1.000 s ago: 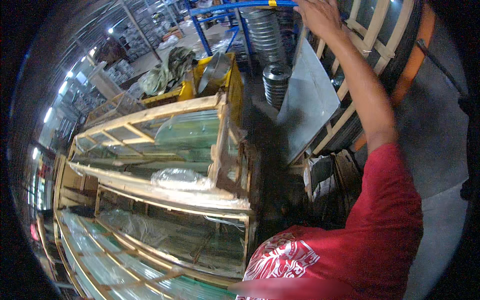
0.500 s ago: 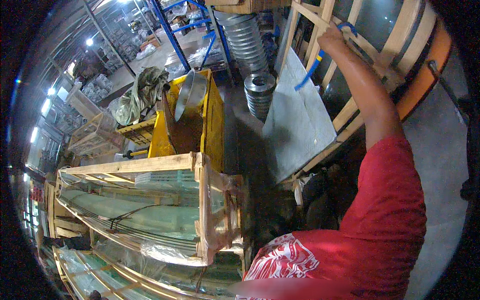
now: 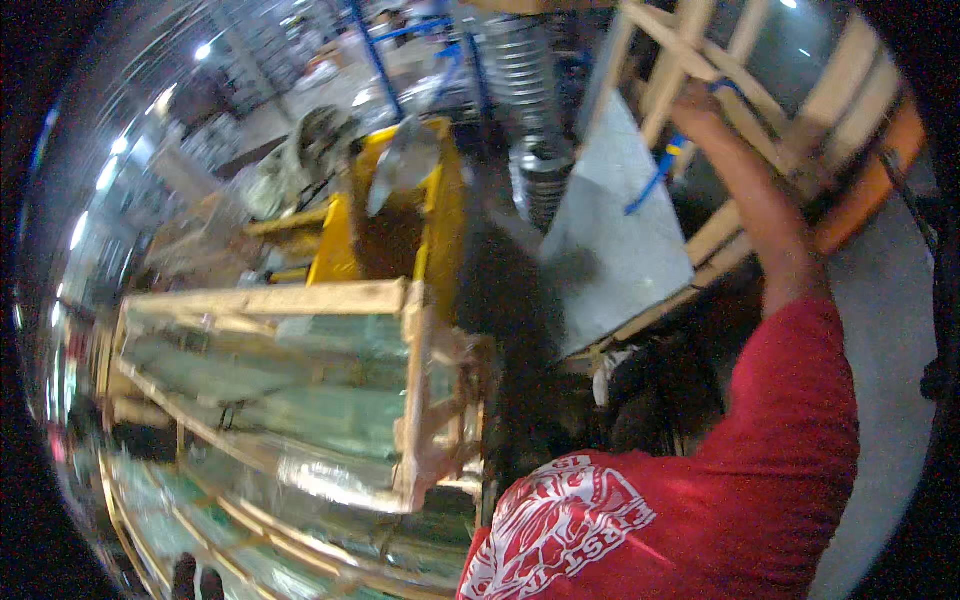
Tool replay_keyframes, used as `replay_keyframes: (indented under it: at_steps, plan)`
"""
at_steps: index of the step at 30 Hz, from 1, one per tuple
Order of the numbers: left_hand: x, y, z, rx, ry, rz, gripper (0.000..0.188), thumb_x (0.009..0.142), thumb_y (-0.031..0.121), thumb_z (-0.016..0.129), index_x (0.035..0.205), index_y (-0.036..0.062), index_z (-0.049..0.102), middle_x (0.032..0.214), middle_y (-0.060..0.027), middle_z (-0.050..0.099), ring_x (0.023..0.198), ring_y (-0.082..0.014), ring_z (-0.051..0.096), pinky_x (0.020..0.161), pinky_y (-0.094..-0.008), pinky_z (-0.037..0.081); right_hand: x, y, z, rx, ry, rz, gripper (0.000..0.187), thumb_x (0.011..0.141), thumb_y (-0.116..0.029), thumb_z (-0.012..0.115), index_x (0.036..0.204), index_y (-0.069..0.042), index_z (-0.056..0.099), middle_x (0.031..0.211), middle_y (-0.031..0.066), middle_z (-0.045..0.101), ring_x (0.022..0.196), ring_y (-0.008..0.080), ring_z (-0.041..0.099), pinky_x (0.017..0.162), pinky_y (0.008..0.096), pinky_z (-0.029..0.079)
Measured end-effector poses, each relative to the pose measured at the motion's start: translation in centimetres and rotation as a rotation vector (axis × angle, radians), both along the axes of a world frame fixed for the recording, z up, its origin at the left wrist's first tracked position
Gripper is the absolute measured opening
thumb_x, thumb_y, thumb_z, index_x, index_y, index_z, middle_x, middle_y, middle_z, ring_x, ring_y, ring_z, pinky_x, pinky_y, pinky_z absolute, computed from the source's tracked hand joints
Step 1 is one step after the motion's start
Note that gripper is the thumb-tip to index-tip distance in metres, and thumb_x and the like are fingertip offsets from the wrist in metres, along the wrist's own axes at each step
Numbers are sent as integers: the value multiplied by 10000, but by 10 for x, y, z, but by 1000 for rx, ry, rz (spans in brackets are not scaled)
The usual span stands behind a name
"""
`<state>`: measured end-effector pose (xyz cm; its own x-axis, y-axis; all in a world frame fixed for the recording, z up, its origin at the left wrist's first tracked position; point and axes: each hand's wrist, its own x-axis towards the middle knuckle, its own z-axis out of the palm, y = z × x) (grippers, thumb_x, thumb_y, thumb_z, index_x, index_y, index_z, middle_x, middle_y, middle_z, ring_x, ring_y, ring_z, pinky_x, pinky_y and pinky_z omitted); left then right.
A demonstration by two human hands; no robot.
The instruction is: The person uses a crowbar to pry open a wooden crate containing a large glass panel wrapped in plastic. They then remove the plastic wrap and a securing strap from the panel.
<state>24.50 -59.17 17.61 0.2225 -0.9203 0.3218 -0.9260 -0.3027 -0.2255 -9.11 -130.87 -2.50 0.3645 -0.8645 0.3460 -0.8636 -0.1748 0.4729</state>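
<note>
At the upper right, my right hand (image 3: 693, 108) is closed around a blue pry bar (image 3: 655, 182) with a yellow band and a hooked upper end. It is against or just in front of a wooden frame (image 3: 680, 50); blur hides whether the bar touches the wood. The bar's straight end hangs in front of a grey flat panel (image 3: 615, 235) leaning below the frame. My right arm stretches out from a red sleeve. Two dark finger-like shapes, perhaps my left hand (image 3: 197, 578), show at the lower left edge over a glass crate; the rest is cut off.
A wooden crate (image 3: 265, 300) holding glass sheets stands at the left, with another glass crate (image 3: 240, 520) below. Behind are a yellow bin (image 3: 440, 220), a crumpled grey-green cover (image 3: 275, 175) and stacked metal rings (image 3: 545, 165). An orange piece (image 3: 880, 180) lies along the right.
The view has shifted and blurred, so surroundings sit farther right. My right hand still grips the pry bar by the frame. The dark finger-like shapes show more at the lower left.
</note>
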Motion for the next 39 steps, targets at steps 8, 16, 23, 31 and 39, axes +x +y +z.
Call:
replay_keyframes:
  at_steps: [8,16,23,31,39]
  plan:
    - [-38,45,-28,-179,12,488,736,764,632,699,1240,73,655,1287,-218,600,1198,-379,576,1016,-495,444,151,32,12,190,-409,832,450,943,-217,608,1373,-93,553,1397,123,559,1343,322,460,1161,418,290]
    - [-151,100,-34,-224,-211,940,667,871,563,644,1294,51,586,1264,-233,604,1179,-388,578,1020,-511,439,293,305,11,826,-557,1699,438,881,-386,681,1148,-38,666,1002,121,677,918,309,627,852,422,483]
    - [-244,220,-64,-382,-315,1073,664,888,576,614,1293,51,568,1245,-233,609,1153,-386,590,998,-511,456,320,462,20,1137,-444,1754,443,825,-239,722,1212,-45,626,946,144,623,906,313,615,848,393,490]
    - [-253,382,-139,-642,-68,1188,607,899,510,647,1216,-6,612,1090,-188,681,1021,-327,668,916,-410,504,429,516,-10,623,-239,1552,586,818,-234,725,1345,-65,534,1247,229,523,1199,404,503,1053,459,395]
    - [-248,435,-189,-572,216,1149,262,815,238,727,985,44,677,776,-97,662,684,-276,635,618,-382,442,486,492,-58,620,-85,1238,641,831,-379,713,1359,-71,520,1362,275,497,1239,425,505,1024,469,419]
